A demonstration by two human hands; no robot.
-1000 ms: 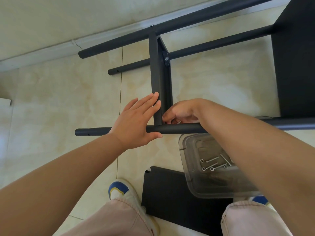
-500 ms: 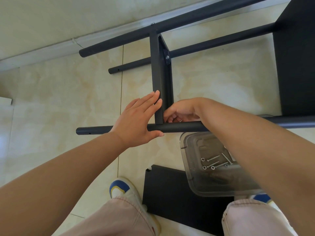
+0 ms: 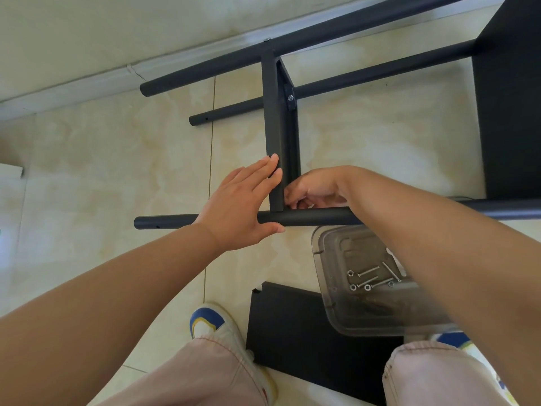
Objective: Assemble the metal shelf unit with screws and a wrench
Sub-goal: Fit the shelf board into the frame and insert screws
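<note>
A black metal shelf frame lies on its side on the tiled floor. Its near tube (image 3: 310,218) runs left to right, and a black shelf panel (image 3: 279,133) stands edge-on between that tube and the far tubes. My left hand (image 3: 243,206) presses flat with straight fingers against the panel's left face and over the near tube. My right hand (image 3: 314,187) is curled at the panel's inner corner just above the tube, fingertips pinched together; what they hold is hidden. A clear plastic box (image 3: 330,312) below holds several screws (image 3: 370,278). No wrench is visible.
Another black panel (image 3: 295,335) lies flat on the floor under the plastic box, between my shoes (image 3: 210,323). A large black shelf board (image 3: 512,98) stands at the right. The wall and baseboard (image 3: 87,89) run along the back.
Both hands stay at the same joint; my right hand's fingers have shifted slightly at the corner. The view has tilted a little.
</note>
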